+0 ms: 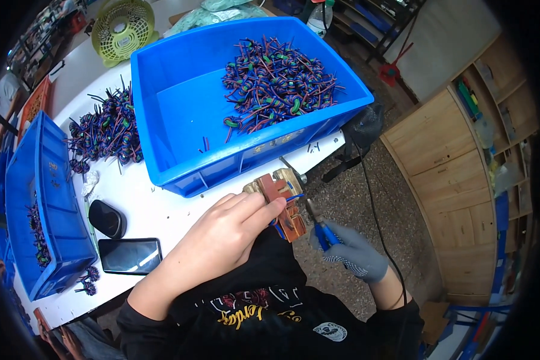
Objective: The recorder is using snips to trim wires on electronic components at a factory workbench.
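My bare left hand (pixel 228 234) rests at the table's front edge, its fingertips pressing a blue wire against a small brown fixture (pixel 281 201) mounted there. My right hand (pixel 351 252), in a grey knit glove, is closed on blue-handled pliers (pixel 321 228) just right of the fixture, off the table's edge, with the jaws pointing up toward it. A large blue bin (pixel 180 144) stands right behind the fixture, holding a heap of coiled multicoloured wire bundles (pixel 276 81) in its far right corner.
Another pile of wire bundles (pixel 105 129) lies on the white table (pixel 156 210) left of the bin. A second blue bin (pixel 42 210) stands at the left edge. A black phone (pixel 129 255) and a black mouse-like object (pixel 106 218) lie near my left arm. A green fan (pixel 123 27) stands at the back.
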### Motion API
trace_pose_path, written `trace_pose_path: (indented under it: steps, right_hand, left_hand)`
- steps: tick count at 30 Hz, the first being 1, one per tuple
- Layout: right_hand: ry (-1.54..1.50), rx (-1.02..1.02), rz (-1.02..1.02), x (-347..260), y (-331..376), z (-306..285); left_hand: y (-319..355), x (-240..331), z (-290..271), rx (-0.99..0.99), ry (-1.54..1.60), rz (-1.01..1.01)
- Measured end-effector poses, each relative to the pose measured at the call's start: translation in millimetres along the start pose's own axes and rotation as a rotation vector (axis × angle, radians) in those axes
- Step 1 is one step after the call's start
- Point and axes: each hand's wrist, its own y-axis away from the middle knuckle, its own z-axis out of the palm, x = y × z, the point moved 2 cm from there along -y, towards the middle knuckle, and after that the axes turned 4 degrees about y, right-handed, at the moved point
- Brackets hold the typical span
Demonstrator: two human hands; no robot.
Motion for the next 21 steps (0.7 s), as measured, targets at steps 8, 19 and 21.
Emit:
trace_pose_path:
  steps: [8,19,21]
  right_hand:
    - [-0.036,-0.086,0.08,-4,1,8]
    - [0.295,-0.047,-0.06,-8,-2,0]
    - [0.371,-0.019,-0.051,-17,-1,2]
  left_hand:
    - [-2,-5,-2,0.003,0.019,0.082]
    - [-4,-3,-6,-0.013,0.044,0.068]
    - [-5,-5,-3,-0.004,0.042,0.103]
